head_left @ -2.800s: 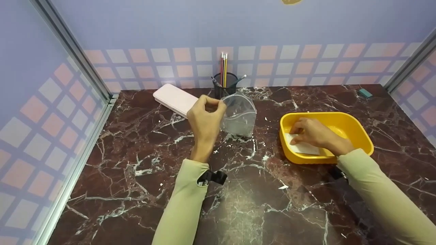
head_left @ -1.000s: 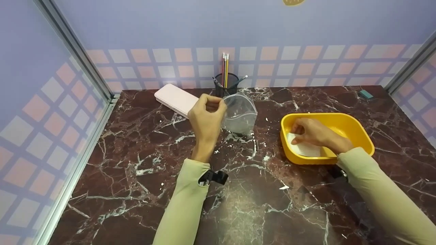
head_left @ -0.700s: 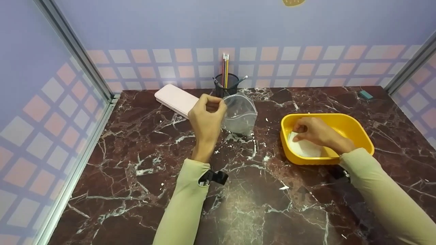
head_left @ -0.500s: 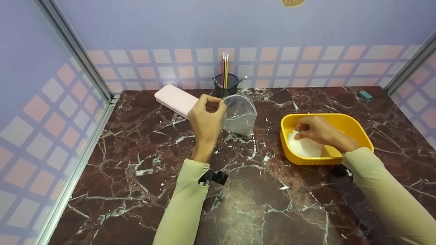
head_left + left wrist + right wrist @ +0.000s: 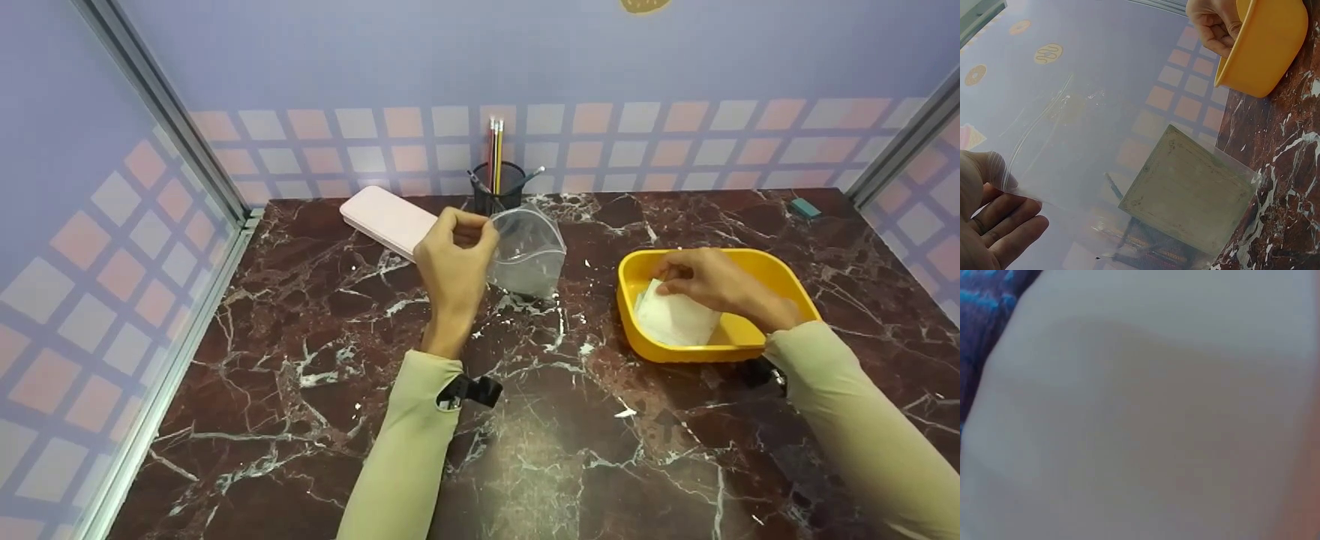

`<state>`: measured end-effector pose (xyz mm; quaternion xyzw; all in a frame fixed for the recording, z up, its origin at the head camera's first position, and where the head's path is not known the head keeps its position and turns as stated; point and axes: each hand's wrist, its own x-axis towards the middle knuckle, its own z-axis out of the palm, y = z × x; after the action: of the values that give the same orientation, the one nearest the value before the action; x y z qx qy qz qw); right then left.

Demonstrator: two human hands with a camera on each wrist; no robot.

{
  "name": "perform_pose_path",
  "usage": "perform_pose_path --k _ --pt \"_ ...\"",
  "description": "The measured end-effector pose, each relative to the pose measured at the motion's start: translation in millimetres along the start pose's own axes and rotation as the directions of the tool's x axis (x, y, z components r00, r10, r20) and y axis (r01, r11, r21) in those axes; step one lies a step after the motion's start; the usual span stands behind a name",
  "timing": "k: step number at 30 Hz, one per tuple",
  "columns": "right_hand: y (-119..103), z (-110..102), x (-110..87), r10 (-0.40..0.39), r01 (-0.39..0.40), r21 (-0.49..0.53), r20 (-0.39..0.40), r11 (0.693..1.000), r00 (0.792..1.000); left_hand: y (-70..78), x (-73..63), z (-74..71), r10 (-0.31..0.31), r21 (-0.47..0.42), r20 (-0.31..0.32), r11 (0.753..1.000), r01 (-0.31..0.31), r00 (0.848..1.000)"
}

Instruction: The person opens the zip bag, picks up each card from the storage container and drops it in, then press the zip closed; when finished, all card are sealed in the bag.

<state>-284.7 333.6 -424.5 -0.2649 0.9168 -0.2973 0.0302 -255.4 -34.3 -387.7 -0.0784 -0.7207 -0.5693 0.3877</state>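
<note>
My left hand (image 5: 456,262) pinches the upper edge of a clear zip bag (image 5: 527,251) between thumb and fingers. The bag hangs over the tabletop with its mouth gaping. In the left wrist view, a square greenish-beige card (image 5: 1185,188) with ornate corners shows inside the bag's lower part. My right hand (image 5: 705,279) is inside the yellow plastic tub (image 5: 645,351), pinching the upper edge of a white sheet of paper (image 5: 679,321). That sheet stands tilted, its lower part still within the tub. The right wrist view is filled by a blurred pale surface.
A pink pencil case (image 5: 386,220) lies behind my left hand. Behind the bag stands a black mesh pen cup (image 5: 510,178) with several pencils. A small teal block (image 5: 805,208) lies at the back right corner. Walls enclose the dark marbled table (image 5: 300,420).
My right hand has moved up and slightly right in the tub, lifting the white sheet's upper edge from nearly flat to tilted. The left hand and the bag have stayed put.
</note>
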Motion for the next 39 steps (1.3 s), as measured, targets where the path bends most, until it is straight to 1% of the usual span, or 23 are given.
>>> perform_pose_path --k 6,9,13,16,18,20,22,25,28,31,34,36,39 --pt "-4 -7 -3.0 -0.044 0.043 -0.019 -0.047 0.999 0.998 0.9 0.0 0.1 -0.004 -0.006 0.001 1.0 0.004 1.0" --pt "-9 -14 -5.0 -0.037 0.036 -0.022 -0.068 0.999 0.997 1.3 -0.4 0.1 -0.008 -0.008 0.001 1.0 0.008 1.0" --pt "-20 -28 -8.7 -0.025 0.021 -0.047 -0.091 0.999 0.995 1.5 -0.6 0.3 -0.012 -0.014 0.006 1.0 0.012 1.0" --pt "-31 -40 -11.9 -0.057 0.047 -0.078 -0.13 0.996 0.99 1.6 -0.5 0.4 -0.013 -0.014 0.01 1.0 0.014 1.0" --pt "-38 -47 -13.5 -0.09 0.075 -0.093 -0.171 0.993 0.981 1.8 -0.3 0.2 -0.013 -0.013 0.011 1.0 0.013 1.0" --pt "-45 -53 -15.0 -0.117 0.094 -0.114 -0.221 0.989 0.968 2.0 -0.2 -0.2 -0.013 -0.004 0.011 1.0 0.013 1.0" --pt "-54 -58 -16.6 -0.113 0.084 -0.113 -0.276 0.99 0.955 2.3 -0.3 -0.5 -0.012 0.004 0.011 1.0 0.012 1.0" --pt "-66 -62 -17.8 -0.087 0.062 -0.082 -0.351 0.995 0.932 2.5 -0.5 -0.8 -0.01 0.014 0.011 1.0 0.009 1.0" --pt "-79 -62 -17.3 -0.081 0.073 -0.034 -0.416 0.997 0.906 2.3 -0.5 -0.8 -0.006 0.013 0.011 1.0 0.006 1.0" --pt "-91 -61 -15.2 -0.108 0.123 0.0 -0.476 0.992 0.873 2.2 -0.4 -0.8 -0.005 0.008 0.01 1.0 0.005 1.0" --pt "-105 -59 -12.1 -0.156 0.198 0.025 -0.522 0.98 0.839 2.1 -0.3 -0.7 -0.007 0.007 0.008 1.0 0.007 1.0" --pt "-114 -59 -9.8 -0.198 0.252 0.022 -0.552 0.968 0.81 2.1 -0.2 -0.6 -0.008 0.01 0.007 1.0 0.008 1.0" --pt "-128 -57 -4.8 -0.233 0.314 0.03 -0.603 0.949 0.763 2.2 0.2 -0.6 -0.007 0.013 0.007 1.0 0.007 1.0"
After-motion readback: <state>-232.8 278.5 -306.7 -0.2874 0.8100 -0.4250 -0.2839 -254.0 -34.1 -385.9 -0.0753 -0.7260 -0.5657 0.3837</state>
